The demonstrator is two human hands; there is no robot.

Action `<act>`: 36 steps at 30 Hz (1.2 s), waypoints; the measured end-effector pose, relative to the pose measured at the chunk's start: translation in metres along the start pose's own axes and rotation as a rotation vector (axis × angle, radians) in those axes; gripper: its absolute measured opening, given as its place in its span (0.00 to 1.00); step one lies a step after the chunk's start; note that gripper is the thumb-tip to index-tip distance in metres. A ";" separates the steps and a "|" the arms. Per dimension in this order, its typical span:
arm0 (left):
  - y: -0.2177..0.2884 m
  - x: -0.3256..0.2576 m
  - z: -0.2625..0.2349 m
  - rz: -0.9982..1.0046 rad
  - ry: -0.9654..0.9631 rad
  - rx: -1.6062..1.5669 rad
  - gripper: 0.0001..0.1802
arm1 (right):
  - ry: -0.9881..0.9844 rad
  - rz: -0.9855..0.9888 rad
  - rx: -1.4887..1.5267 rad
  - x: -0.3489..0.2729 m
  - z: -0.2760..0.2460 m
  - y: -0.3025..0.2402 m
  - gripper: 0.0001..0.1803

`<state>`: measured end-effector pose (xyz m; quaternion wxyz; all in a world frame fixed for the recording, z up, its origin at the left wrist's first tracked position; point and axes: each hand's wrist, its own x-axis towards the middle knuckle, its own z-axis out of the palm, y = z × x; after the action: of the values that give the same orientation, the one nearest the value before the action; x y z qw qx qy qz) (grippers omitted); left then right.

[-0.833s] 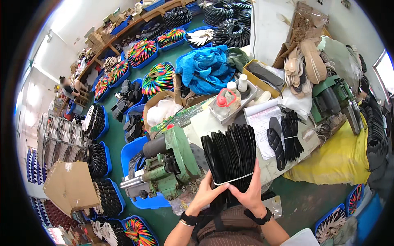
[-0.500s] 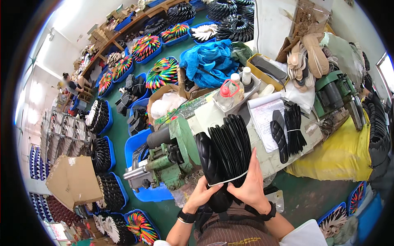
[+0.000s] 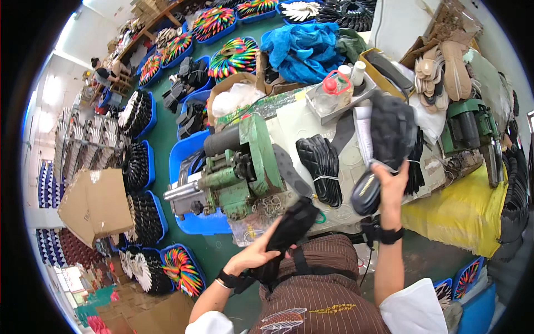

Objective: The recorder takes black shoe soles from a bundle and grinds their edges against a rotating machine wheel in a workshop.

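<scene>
My left hand (image 3: 257, 251), at the front edge of the bench, is closed round a dark, elongated black bundle (image 3: 295, 222). Over the right part of the bench, my right hand (image 3: 392, 181) grips black quilted shoe pieces (image 3: 392, 125), smeared by motion; a rounded, shiny black end (image 3: 366, 193) hangs below the fingers. Between the hands a banded bundle of black quilted shoe pieces (image 3: 320, 170) lies on the bench. Partly hidden behind my right hand are a notepad (image 3: 362, 131) and another banded black bundle (image 3: 414, 167).
A green machine (image 3: 245, 167) stands left on the bench, and a second green machine (image 3: 470, 131) at the right. Bottles in a tray (image 3: 328, 108) sit at the back. Blue tubs of shoe pieces (image 3: 233, 58) line the floor. Far left, a person (image 3: 101, 72) sits.
Both hands were together on a banded bundle; now they are apart, each holding black pieces. A banded bundle now lies mid-bench. The view has shifted.
</scene>
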<state>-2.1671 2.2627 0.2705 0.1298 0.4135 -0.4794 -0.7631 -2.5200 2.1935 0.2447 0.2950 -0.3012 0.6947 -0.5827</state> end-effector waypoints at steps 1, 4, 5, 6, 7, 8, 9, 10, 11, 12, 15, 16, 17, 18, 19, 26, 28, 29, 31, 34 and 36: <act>0.007 -0.011 -0.006 -0.088 -0.008 -0.193 0.37 | 0.042 0.051 0.009 0.010 -0.003 0.014 0.47; 0.019 -0.024 -0.008 0.018 0.111 -0.453 0.36 | -0.085 0.260 0.055 0.018 -0.005 0.053 0.43; 0.023 -0.023 -0.004 0.087 0.118 -0.471 0.35 | -0.119 0.325 0.034 0.016 -0.001 0.075 0.43; 0.027 -0.022 0.001 0.099 0.139 -0.479 0.35 | -0.155 0.389 0.011 0.011 0.005 0.091 0.43; 0.033 -0.023 0.008 0.121 0.152 -0.630 0.35 | -0.192 0.342 -0.060 0.005 0.012 0.097 0.43; 0.035 -0.020 0.014 0.145 0.145 -0.779 0.35 | -0.255 0.294 -0.114 0.008 0.007 0.129 0.45; 0.033 -0.017 0.017 0.177 0.111 -0.902 0.34 | -0.204 0.250 -0.230 0.004 0.010 0.150 0.44; 0.033 -0.019 0.020 0.190 0.130 -0.910 0.34 | -0.166 0.209 -0.345 -0.005 0.020 0.150 0.43; 0.037 -0.019 0.022 0.207 0.165 -0.883 0.33 | -0.271 0.049 -0.362 -0.009 0.021 0.147 0.41; 0.037 -0.023 0.023 0.221 0.205 -0.859 0.32 | -0.218 0.038 -0.463 -0.029 0.036 0.126 0.36; 0.020 -0.037 0.026 0.256 0.372 -0.739 0.29 | -0.886 0.173 -0.145 -0.096 0.070 0.013 0.23; 0.017 -0.038 0.028 0.259 0.507 -0.556 0.30 | -0.987 0.236 0.055 -0.127 0.076 -0.007 0.25; 0.016 -0.039 0.028 0.272 0.573 -0.498 0.31 | -1.161 0.292 0.059 -0.145 0.083 -0.050 0.28; 0.016 -0.039 0.029 0.279 0.578 -0.506 0.31 | -1.155 0.451 0.335 -0.165 0.091 -0.049 0.28; 0.014 -0.041 0.030 0.284 0.636 -0.527 0.30 | -1.142 0.409 0.254 -0.170 0.093 -0.056 0.26; -0.016 -0.081 0.013 0.367 0.625 -0.863 0.22 | -1.012 0.354 0.338 -0.199 0.118 -0.065 0.22; -0.006 -0.093 0.008 0.448 0.557 -0.902 0.23 | -1.074 0.416 0.390 -0.208 0.126 -0.067 0.23; -0.007 -0.100 0.004 0.457 0.564 -0.909 0.23 | -1.066 0.394 0.404 -0.215 0.131 -0.066 0.23; -0.011 -0.115 -0.007 0.479 0.574 -0.931 0.26 | -1.072 0.372 0.435 -0.228 0.141 -0.073 0.25; -0.018 -0.146 -0.040 0.432 0.504 -0.877 0.28 | -0.986 0.220 0.399 -0.238 0.154 -0.069 0.27; -0.024 -0.169 -0.065 0.401 0.479 -0.865 0.28 | -1.149 0.357 0.441 -0.234 0.158 -0.080 0.25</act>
<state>-2.0080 2.3351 0.3237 0.5376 0.3852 -0.1477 -0.7354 -2.2429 2.2608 0.3143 0.7678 -0.3774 0.3291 -0.3998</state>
